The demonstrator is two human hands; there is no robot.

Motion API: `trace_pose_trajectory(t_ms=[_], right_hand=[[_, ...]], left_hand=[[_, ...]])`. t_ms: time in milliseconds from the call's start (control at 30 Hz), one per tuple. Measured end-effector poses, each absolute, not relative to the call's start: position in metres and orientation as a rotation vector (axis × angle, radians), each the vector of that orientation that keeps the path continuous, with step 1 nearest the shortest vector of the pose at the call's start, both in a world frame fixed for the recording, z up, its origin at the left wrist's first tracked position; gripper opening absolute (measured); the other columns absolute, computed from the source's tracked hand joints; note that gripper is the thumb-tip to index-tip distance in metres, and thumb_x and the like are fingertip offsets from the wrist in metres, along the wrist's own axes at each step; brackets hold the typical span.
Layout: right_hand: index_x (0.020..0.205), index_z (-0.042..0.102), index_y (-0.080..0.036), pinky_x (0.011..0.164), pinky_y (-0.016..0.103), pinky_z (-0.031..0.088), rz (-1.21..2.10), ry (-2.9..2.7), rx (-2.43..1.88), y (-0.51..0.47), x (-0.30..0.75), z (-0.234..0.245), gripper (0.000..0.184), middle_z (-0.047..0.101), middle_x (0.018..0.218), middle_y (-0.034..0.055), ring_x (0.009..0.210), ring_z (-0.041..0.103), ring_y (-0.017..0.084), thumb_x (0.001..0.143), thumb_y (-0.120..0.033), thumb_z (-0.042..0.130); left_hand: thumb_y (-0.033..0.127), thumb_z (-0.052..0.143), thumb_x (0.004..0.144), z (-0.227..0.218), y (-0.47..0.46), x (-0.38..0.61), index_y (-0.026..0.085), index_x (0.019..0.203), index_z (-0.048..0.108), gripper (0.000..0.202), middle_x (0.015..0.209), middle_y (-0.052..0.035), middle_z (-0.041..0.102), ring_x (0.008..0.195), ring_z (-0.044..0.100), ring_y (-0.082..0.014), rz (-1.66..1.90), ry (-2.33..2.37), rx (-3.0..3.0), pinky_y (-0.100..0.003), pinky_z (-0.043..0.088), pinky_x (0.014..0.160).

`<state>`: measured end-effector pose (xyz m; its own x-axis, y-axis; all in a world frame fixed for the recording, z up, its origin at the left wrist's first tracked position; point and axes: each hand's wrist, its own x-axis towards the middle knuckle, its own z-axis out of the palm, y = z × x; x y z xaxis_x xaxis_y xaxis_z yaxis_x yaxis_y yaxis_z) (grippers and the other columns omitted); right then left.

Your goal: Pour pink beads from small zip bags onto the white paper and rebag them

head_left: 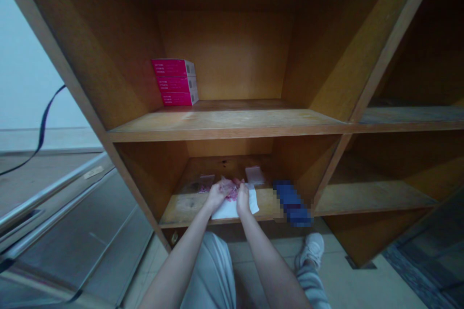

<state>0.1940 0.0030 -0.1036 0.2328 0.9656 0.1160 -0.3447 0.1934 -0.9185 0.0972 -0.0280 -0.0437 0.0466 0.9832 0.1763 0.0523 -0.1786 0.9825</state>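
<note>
Both hands are close together over a white sheet [226, 210] on the lower shelf. My left hand [218, 190] has its fingers curled in at the left side of a cluster of small pink pieces [232, 194]. From the right side, my right hand [243, 197] closes on the same cluster, fingers bent inward. The pieces are too small to name, and the fingers partly hide them. Behind my left hand lies a small clear bag [206, 181] with pink bits in and near it. Another small clear bag [254, 175] lies flat behind my right hand.
Three stacked pink boxes [174, 82] stand on the upper shelf [239, 118] at left. A blurred dark-blue object [293, 203] lies at the lower shelf's right front edge. A metal-framed glass panel [90, 231] leans at left. My knee and shoe [312, 248] are below.
</note>
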Motion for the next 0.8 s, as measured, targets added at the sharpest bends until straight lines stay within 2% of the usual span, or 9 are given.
trace_pose_trajectory(t_ms=[100,167,367,600,800], right_hand=[[0.093,0.061,-0.015,0.082,0.028,0.042,1.148,-0.836,-0.911,0.001,0.194,-0.100,0.037,0.064,0.098,0.0067,0.095,0.057,0.016,0.079,-0.030,0.031],[0.093,0.061,-0.016,0.083,0.028,0.042,1.146,-0.836,-0.901,-0.001,0.194,-0.096,0.037,0.064,0.099,0.0066,0.095,0.057,0.016,0.079,-0.030,0.031],[0.088,0.063,-0.015,0.084,0.028,0.041,1.109,-0.838,-0.936,-0.003,0.195,-0.093,0.036,0.065,0.097,0.0072,0.093,0.057,0.016,0.078,-0.029,0.031],[0.091,0.062,-0.015,0.081,0.028,0.043,1.120,-0.831,-0.918,-0.001,0.195,-0.097,0.037,0.064,0.097,0.0081,0.093,0.058,0.016,0.078,-0.030,0.031],[0.090,0.061,-0.015,0.082,0.028,0.042,1.142,-0.799,-0.910,0.000,0.194,-0.098,0.036,0.065,0.097,0.0080,0.092,0.058,0.016,0.078,-0.030,0.031]], left_hand=[[0.031,0.063,0.063,-0.046,-0.027,0.097,0.010,0.085,0.061,0.031,0.081,-0.0097,0.066,0.063,0.060,-0.0151,1.242,1.161,1.408,-0.026,0.047,0.058],[0.033,0.062,0.064,-0.047,-0.026,0.097,0.010,0.085,0.062,0.031,0.078,-0.0096,0.066,0.059,0.059,-0.0141,1.234,1.178,1.406,-0.025,0.046,0.055],[0.023,0.067,0.058,-0.047,-0.025,0.098,0.012,0.086,0.063,0.030,0.086,-0.0102,0.067,0.079,0.061,-0.0183,1.326,1.153,1.356,-0.029,0.046,0.075],[0.028,0.063,0.064,-0.055,-0.020,0.095,0.012,0.085,0.064,0.027,0.079,-0.0083,0.067,0.073,0.061,-0.0184,1.284,1.182,1.394,-0.029,0.047,0.068],[0.022,0.066,0.060,-0.055,-0.019,0.094,0.012,0.087,0.063,0.029,0.091,-0.0113,0.065,0.084,0.060,-0.0195,1.330,1.188,1.400,-0.032,0.043,0.081]])
